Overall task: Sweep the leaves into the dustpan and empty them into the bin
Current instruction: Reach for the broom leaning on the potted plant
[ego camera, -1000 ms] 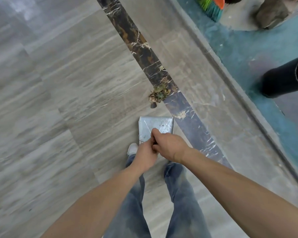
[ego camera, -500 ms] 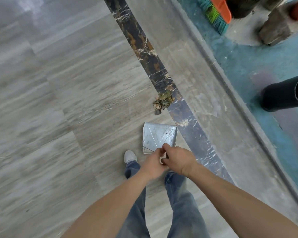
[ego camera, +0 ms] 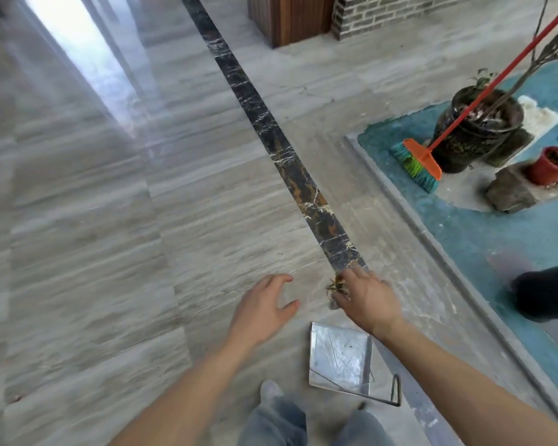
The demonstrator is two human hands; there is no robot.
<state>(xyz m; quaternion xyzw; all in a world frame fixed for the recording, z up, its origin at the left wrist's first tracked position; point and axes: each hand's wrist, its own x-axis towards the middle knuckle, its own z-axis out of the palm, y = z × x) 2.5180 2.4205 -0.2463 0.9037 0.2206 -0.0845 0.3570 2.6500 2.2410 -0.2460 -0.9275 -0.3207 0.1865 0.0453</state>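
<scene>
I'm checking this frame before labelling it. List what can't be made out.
Head view:
- Small pile of dry brown leaves: mostly covered by the right hand; whether it grips them is unclear.
- Black round container: cut off by the right edge.
- Orange broom handle: top leaves the frame.

Patio edge, planters at 2 o'clock

Large dark pot (ego camera: pixel 474 136) stood beside a small red pot (ego camera: pixel 549 167); rough stone block (ego camera: pixel 509 189) lay just before them.
</scene>
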